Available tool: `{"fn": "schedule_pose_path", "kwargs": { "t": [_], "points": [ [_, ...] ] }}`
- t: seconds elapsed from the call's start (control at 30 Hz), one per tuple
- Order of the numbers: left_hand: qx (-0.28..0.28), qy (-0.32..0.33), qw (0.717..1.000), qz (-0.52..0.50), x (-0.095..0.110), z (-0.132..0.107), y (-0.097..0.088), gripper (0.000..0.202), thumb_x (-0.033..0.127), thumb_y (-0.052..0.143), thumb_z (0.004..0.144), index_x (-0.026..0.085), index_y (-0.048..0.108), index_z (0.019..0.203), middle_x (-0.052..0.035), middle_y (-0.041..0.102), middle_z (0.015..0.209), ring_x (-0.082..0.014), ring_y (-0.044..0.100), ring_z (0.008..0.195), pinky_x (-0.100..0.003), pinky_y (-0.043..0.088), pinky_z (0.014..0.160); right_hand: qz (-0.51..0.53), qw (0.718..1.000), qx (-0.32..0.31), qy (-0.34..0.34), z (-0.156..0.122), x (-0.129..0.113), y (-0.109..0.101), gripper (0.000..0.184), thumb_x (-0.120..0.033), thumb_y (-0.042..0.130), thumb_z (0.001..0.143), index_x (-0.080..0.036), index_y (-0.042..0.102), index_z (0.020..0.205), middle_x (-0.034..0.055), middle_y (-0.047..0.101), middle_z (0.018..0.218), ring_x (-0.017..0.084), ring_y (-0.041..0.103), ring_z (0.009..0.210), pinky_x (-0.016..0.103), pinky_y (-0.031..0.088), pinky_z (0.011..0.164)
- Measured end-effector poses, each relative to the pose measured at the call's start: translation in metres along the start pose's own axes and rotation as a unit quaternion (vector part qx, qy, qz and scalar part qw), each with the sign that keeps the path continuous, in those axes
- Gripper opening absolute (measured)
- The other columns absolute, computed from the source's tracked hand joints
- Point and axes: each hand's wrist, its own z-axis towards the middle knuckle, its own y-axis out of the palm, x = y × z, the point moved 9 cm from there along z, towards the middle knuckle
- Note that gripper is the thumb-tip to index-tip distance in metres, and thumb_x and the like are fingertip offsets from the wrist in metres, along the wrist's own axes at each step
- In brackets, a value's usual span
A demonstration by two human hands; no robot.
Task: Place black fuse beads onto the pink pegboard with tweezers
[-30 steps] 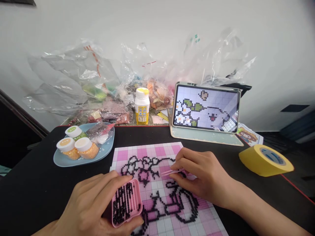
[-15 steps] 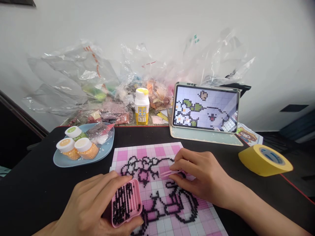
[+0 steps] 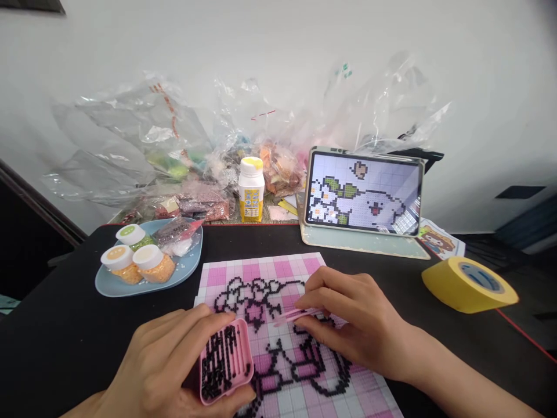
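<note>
At the bottom centre of the frame, a pink-and-white checked pegboard [image 3: 378, 397] lies on the black worktop [image 3: 61, 342], carrying outlines in black beads [image 3: 334, 384] only. A cluster of rounded loops sits in its upper left part, with a thin line running right until the right hand [image 3: 357, 316] covers it, and larger curved shapes fill the lower middle. Inside these outlines the checked squares show through, with no coloured beads visible, and a gap of bare squares separates the upper cluster from the lower shapes. The tablet [image 3: 365, 193] at the right of centre displays a pixel drawing with dark edges and green, white and brown areas, so judging by that, the board appears to be at the outline stage, its colours absent; how much lies under the hands cannot be told. The left hand [image 3: 163, 363], lower left of centre, grips a pink tray [image 3: 242, 348], its left grooves full of black beads and its right ones mostly bare. The right hand pinches pink tweezers [image 3: 290, 317], tips over the middle of the board; whether they hold a bead is too small to tell.
</note>
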Motion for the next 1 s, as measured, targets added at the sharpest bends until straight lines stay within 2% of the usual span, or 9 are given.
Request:
{"fn": "schedule_pose_path", "kwargs": {
  "t": [0.13,0.37,0.6,0.8,1.0],
  "points": [
    [-0.003,0.004,1.000,0.005,0.001,0.000,0.001,0.040,0.047,0.067,0.084,0.016,0.059,0.110,-0.0056,0.071,0.081,-0.0212,0.069,0.065,-0.035,0.055,0.060,0.008,1.000,0.006,-0.011,0.003,-0.013,0.000,0.015,-0.026,0.051,0.100,-0.017,0.062,0.094,0.0028,0.063,0.081,0.010,0.058,0.066,0.022,0.041,0.053],
    [0.000,0.012,1.000,0.015,0.002,0.003,0.000,0.041,0.049,0.065,0.085,0.017,0.058,0.108,-0.0064,0.074,0.082,-0.0228,0.071,0.067,-0.036,0.057,0.061,0.025,0.999,-0.019,-0.021,0.003,-0.024,0.011,0.019,-0.018,0.042,0.100,-0.016,0.061,0.105,0.0050,0.063,0.089,0.013,0.061,0.073,0.024,0.043,0.054],
    [-0.010,0.012,1.000,0.005,0.002,0.003,0.001,0.041,0.046,0.068,0.084,0.016,0.057,0.109,-0.0058,0.072,0.082,-0.0211,0.069,0.065,-0.035,0.057,0.059,0.015,0.999,-0.027,-0.021,0.001,-0.026,0.016,0.019,-0.017,0.042,0.100,-0.016,0.060,0.106,0.0050,0.063,0.091,0.013,0.061,0.073,0.025,0.043,0.053],
    [-0.006,0.011,1.000,0.007,0.002,0.002,0.001,0.040,0.047,0.066,0.085,0.016,0.057,0.110,-0.0056,0.073,0.083,-0.0215,0.070,0.066,-0.035,0.056,0.061,0.028,0.999,-0.029,-0.034,0.003,-0.029,0.020,0.020,-0.016,0.042,0.100,-0.015,0.061,0.106,0.0058,0.064,0.088,0.014,0.061,0.074,0.025,0.049,0.060],
    [-0.004,0.022,1.000,0.004,0.003,0.004,0.000,0.040,0.044,0.070,0.082,0.016,0.059,0.108,-0.0059,0.074,0.082,-0.0222,0.071,0.065,-0.034,0.056,0.059,0.018,0.999,-0.023,-0.027,0.003,-0.029,0.020,0.018,-0.016,0.043,0.100,-0.015,0.060,0.104,0.0061,0.065,0.090,0.015,0.063,0.074,0.025,0.049,0.058]
  ]
}}
